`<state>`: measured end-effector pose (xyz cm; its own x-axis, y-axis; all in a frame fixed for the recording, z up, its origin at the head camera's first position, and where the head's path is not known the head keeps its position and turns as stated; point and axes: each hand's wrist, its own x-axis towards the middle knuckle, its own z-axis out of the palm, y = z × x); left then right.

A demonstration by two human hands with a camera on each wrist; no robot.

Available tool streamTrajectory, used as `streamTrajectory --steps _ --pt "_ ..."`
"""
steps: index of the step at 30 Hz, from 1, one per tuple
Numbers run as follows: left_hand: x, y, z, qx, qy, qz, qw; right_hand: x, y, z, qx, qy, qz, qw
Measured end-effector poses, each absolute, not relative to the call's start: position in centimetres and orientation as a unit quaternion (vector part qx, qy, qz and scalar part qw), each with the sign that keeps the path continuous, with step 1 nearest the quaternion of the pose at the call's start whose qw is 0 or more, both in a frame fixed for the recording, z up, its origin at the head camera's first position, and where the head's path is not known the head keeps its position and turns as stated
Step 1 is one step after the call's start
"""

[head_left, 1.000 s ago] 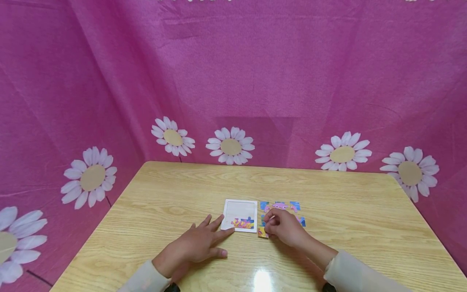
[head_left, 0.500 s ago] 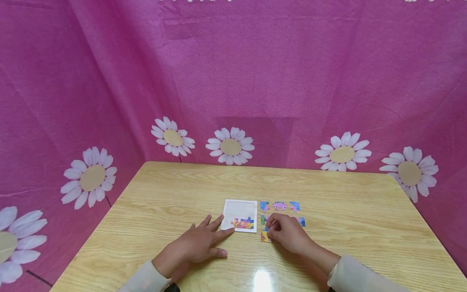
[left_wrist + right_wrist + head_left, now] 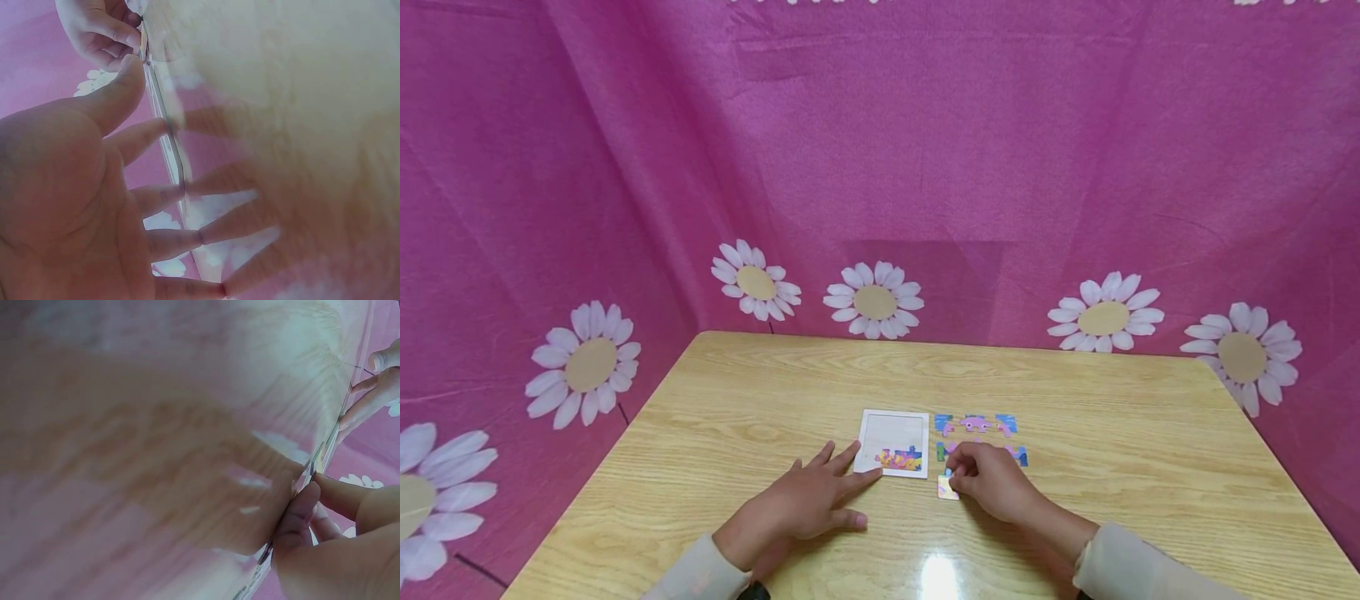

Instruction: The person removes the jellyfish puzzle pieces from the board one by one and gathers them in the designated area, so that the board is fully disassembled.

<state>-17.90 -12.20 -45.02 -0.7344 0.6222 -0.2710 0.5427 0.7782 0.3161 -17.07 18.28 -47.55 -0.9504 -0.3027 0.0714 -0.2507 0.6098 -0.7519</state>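
Note:
Between thumb and forefinger, my right hand (image 3: 992, 482) pinches a puzzle piece (image 3: 947, 489), its face pale with glare. In the right wrist view this puzzle piece (image 3: 320, 457) stands tilted up at the fingertips. My left hand (image 3: 811, 500) lies with fingers spread, fingertips at the lower left of a white puzzle tray (image 3: 891, 430). Joined pink, yellow and blue pieces (image 3: 901, 460) fill the tray's lower right part. In the left wrist view the left hand (image 3: 69, 187) shows its palm, fingertips down on the tabletop.
Right of the tray lie loose puzzle pieces with a pink creature (image 3: 976, 424) on blue, partly covered by the right hand. All rest on a glossy wooden table (image 3: 760, 392). A pink cloth with white daisies (image 3: 874, 300) hangs behind and at the sides.
My right hand has drawn slightly toward me with the puzzle piece, away from the tray. The piece has tilted, its face turning from yellow to pale glare. My left hand stays still.

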Motion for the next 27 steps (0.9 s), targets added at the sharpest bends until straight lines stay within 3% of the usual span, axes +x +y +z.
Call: streamTrajectory --steps 27 --pt "-17.96 -12.21 -45.15 0.313 0.927 0.105 0.178 -17.06 18.14 -47.55 -0.136 0.902 -0.407 0.048"
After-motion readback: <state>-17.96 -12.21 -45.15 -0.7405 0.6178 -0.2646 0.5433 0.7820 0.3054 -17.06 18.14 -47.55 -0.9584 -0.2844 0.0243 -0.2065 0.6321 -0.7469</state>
